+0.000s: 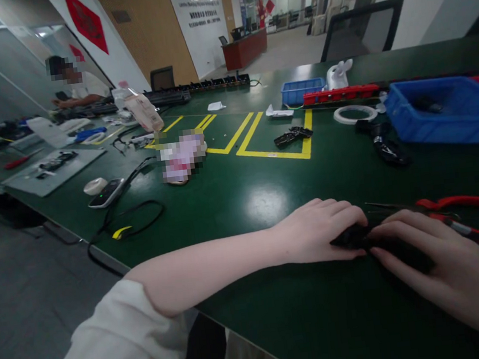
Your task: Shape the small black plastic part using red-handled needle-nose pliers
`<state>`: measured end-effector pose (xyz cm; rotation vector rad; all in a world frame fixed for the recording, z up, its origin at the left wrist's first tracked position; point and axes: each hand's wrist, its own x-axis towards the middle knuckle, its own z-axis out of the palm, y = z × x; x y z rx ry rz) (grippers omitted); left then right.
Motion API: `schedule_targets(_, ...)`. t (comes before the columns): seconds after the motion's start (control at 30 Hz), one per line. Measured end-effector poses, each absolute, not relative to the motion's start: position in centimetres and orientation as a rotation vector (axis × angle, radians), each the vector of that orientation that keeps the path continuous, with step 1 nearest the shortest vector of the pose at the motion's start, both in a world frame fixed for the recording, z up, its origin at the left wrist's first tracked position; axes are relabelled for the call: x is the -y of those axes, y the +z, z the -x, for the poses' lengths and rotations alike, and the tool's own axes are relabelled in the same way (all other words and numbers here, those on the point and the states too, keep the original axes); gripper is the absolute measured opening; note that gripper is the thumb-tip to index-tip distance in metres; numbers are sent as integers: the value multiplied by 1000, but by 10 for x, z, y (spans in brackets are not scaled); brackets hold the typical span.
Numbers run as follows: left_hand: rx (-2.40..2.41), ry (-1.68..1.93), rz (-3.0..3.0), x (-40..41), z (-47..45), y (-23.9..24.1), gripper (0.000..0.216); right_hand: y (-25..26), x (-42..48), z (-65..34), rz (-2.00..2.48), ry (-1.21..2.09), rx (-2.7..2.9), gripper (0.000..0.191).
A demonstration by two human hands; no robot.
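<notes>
Both my hands rest on a small black part lying on the green table near its front edge. My left hand lies over the part's left end with fingers curled onto it. My right hand covers its right end, fingers bent around it. Most of the black part is hidden under my fingers. Red-handled pliers lie just behind my right hand, touching or nearly touching it.
A blue bin stands at the right, a smaller blue tray and a red strip behind. Black parts, a white tape ring, a phone with black cable lie about. Another person sits far left.
</notes>
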<state>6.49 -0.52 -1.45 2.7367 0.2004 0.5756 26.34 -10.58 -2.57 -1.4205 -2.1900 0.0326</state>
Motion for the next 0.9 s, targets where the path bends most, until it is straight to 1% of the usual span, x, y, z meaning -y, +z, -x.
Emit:
schedule_targets(0.1, -197, 577, -2741, 4, -65, -16, 30, -27, 105, -263, 1440, 116, 2107, 21)
schedule_targets(0.3, -217, 565, -2726, 4, -65, -17, 28, -25, 101, -264, 1459, 122, 2054, 22)
schedule_targets(0.43, -241, 551, -2752, 4, -65, -17, 27, -23, 98, -261, 1500, 198, 1997, 30)
schedule_targets(0.5, -254, 531, -2771, 5, -65, -17, 28, -22, 98, -258, 1521, 239, 1949, 31)
schedule_targets(0.7, -302, 527, -2736, 8, -63, -14, 29, -11, 100, -244, 1669, 297, 1869, 10)
schedule_targets(0.9, -340, 504, -2694, 8, -60, -11, 29, -9, 102, -238, 1738, 293, 1860, 6)
